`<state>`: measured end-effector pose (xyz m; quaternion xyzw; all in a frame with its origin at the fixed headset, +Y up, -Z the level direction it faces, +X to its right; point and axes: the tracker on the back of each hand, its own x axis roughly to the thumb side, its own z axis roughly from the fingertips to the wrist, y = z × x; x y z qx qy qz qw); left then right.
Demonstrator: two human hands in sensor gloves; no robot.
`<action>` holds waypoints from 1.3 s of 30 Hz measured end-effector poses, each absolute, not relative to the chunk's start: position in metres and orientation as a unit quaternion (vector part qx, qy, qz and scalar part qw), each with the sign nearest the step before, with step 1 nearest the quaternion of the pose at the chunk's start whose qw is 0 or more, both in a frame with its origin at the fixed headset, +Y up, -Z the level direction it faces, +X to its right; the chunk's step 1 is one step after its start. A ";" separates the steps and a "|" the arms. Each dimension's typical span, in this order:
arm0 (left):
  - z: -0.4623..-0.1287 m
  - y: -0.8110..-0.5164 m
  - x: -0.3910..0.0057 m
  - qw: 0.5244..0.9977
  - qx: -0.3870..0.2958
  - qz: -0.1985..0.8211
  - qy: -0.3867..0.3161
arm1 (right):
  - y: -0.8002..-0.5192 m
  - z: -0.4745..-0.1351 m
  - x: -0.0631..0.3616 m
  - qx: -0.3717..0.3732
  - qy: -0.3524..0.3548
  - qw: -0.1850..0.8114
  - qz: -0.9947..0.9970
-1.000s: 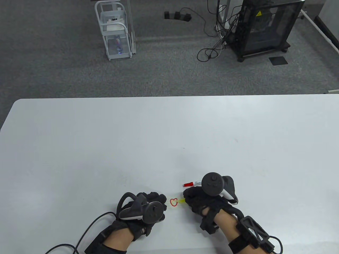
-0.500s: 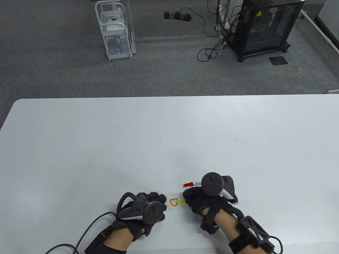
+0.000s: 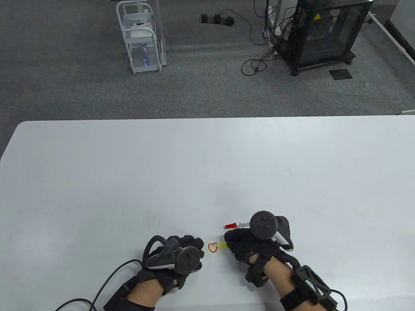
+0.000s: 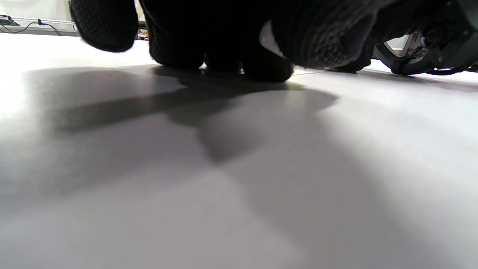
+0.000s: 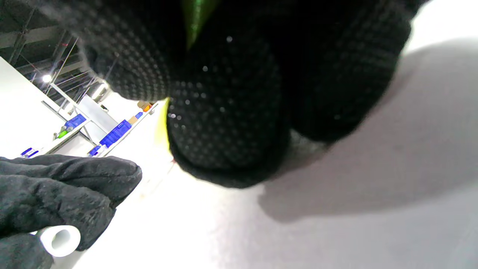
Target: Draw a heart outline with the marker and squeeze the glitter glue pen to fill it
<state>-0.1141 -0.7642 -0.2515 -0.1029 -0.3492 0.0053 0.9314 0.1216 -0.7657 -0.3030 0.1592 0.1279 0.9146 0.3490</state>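
Note:
A small red heart outline [image 3: 212, 247] is drawn on the white table [image 3: 207, 168] near the front edge, with some yellow-green inside it. Just right of it, my right hand [image 3: 232, 243] grips a yellow-green glitter glue pen [image 3: 223, 245] whose tip points left at the heart. The right wrist view shows the glitter glue pen [image 5: 163, 125] poking out between my curled right fingers [image 5: 224, 112]. My left hand [image 3: 196, 243] rests curled on the table left of the heart. In the right wrist view my left hand [image 5: 67, 194] holds a small white cap [image 5: 59, 240]. A capped red marker [image 3: 236, 224] lies behind my right hand.
The right hand's wrist gear [image 4: 429, 52] shows low over the table in the left wrist view. Beyond the table's far edge on the carpet stand a white wire cart [image 3: 142, 35] and a black cabinet [image 3: 324, 32] with loose cables.
My right hand has shifted slightly right, and the pen tip has drawn back a little from the heart. The left hand has stayed put.

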 end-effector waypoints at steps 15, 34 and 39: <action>-0.251 -0.764 -0.114 0.931 -0.103 0.006 -0.349 | -0.767 -0.303 0.119 0.173 0.136 0.338 0.915; -0.252 -0.764 -0.115 0.931 -0.103 0.007 -0.349 | -0.765 -0.301 0.113 0.188 0.135 0.320 0.919; -0.252 -0.764 -0.115 0.931 -0.103 0.007 -0.349 | -0.764 -0.301 0.112 0.196 0.141 0.311 0.919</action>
